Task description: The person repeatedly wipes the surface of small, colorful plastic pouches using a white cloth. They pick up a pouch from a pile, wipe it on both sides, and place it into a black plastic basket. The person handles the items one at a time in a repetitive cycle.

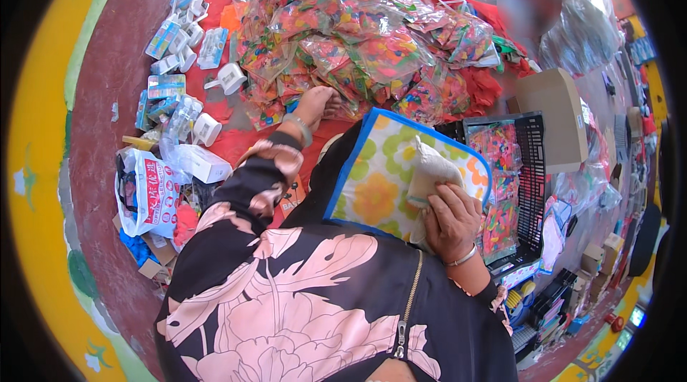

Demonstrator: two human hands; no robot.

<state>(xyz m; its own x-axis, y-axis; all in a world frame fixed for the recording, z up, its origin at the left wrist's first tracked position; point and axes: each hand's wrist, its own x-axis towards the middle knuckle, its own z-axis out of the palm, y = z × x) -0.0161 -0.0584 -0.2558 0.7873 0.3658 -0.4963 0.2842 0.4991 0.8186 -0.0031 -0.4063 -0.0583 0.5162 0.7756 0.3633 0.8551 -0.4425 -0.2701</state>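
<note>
My left hand [318, 106] reaches to the near edge of a pile of clear plastic bags [365, 38] full of small, brightly coloured pieces. Its fingers are curled against the bags, and whatever may be in them is hidden. Across my lap lies a square cloth mat [358, 174] with green, yellow and orange flowers and a blue border. Over the mat, my right hand [455, 221] is closed on a folded cream cloth [431, 167], fingers on top and thumb out of sight.
Right of the mat stands a black plastic crate [530, 189] holding more filled bags, beside a cardboard box [549, 121]. White plastic scoop-like pieces [230, 79] and a printed white carrier bag [148, 192] lie on the left. Red sheeting [247, 140] covers part of the floor.
</note>
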